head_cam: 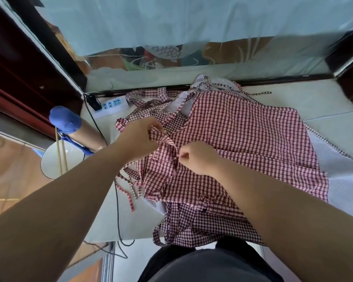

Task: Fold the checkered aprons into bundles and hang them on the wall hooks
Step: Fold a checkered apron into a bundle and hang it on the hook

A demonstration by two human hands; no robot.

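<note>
Both the left hand (140,135) and right hand (196,157) are pinching the red-checkered cloth apron's (245,127) strap (161,137), starting its fold; bundling likely follows.

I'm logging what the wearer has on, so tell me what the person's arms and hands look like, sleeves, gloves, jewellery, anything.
The left arm and right arm are bare as far as the view shows, no sleeves. The left hand and right hand wear no gloves; no watch, bracelet or ring shows. Dark clothing covers the body at the bottom edge.
</note>
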